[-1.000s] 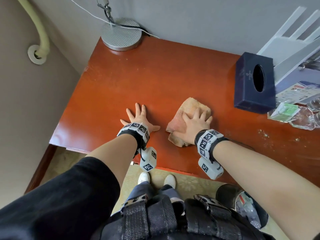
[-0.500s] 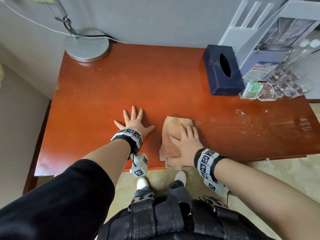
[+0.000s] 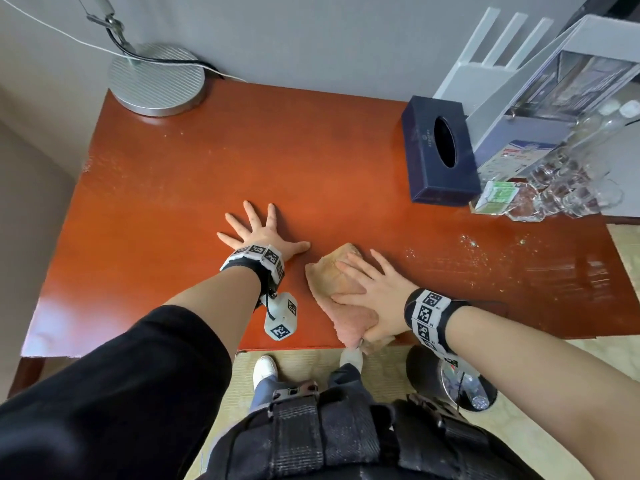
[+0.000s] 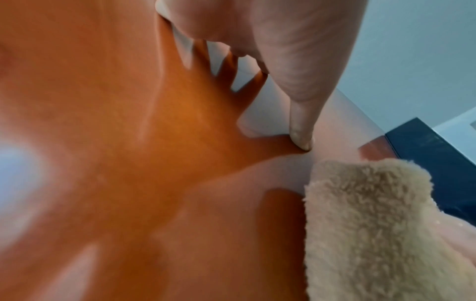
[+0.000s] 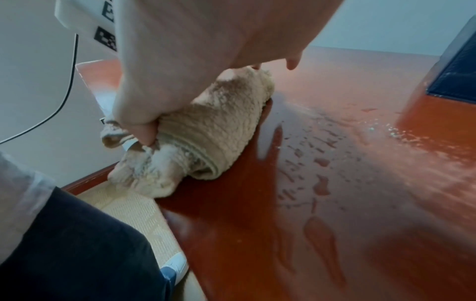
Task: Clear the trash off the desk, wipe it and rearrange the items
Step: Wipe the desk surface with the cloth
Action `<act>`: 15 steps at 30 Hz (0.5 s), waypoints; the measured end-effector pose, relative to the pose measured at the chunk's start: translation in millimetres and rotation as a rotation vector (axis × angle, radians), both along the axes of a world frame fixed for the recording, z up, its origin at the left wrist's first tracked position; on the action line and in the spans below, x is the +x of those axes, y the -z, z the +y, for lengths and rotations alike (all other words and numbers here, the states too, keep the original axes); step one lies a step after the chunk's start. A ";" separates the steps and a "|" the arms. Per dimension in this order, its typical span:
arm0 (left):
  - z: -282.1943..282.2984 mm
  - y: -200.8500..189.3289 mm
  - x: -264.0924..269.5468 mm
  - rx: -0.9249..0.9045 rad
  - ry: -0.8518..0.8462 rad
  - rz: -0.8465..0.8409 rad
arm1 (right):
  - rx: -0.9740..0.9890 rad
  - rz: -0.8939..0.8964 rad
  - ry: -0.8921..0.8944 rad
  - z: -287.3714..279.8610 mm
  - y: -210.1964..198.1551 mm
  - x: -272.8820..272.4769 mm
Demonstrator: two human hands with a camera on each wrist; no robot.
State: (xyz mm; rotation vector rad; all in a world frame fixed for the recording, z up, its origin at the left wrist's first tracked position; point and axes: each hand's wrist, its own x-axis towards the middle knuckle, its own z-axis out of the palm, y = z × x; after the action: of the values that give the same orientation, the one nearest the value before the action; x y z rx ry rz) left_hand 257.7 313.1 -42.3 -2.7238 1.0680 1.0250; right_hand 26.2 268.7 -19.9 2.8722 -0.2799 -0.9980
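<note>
A tan fluffy cloth (image 3: 330, 277) lies bunched on the red-brown desk (image 3: 242, 161), with its near end hanging over the front edge. My right hand (image 3: 375, 292) lies on top of it with fingers straight. In the right wrist view the thumb (image 5: 143, 132) digs into the cloth's (image 5: 211, 130) bunched near end and pinches it. To the left, my left hand (image 3: 259, 233) rests flat on the bare desk with fingers spread, apart from the cloth. In the left wrist view its thumb (image 4: 301, 126) touches the wood beside the cloth (image 4: 373, 224).
A lamp base (image 3: 156, 79) stands at the back left. A dark blue tissue box (image 3: 440, 150), a white file rack (image 3: 512, 67) and clear bottles (image 3: 571, 181) crowd the back right. Crumbs (image 3: 467, 240) and wet streaks (image 5: 322, 163) mark the desk's right. A bin (image 3: 453, 382) sits below.
My right hand has drawn the cloth back toward the front edge, so its near end now overhangs. The left hand has stayed flat in place. My head view has shifted.
</note>
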 end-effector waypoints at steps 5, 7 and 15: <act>-9.8 0.8 -4.4 -0.002 -0.049 -0.005 | -0.006 -0.001 -0.040 -25.6 3.7 -1.0; -10.3 1.4 -4.1 -0.003 -0.058 -0.004 | -0.012 -0.011 0.002 -37.5 4.8 1.0; -13.6 -0.5 -5.4 0.034 -0.100 0.006 | -0.037 -0.023 0.191 -73.8 2.8 23.7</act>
State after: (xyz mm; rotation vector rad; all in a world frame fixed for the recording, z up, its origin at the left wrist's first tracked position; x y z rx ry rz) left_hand 252.3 299.5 -41.8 -2.7734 0.9143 1.0545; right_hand 49.9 195.0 -22.7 2.8670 -0.5776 -0.9775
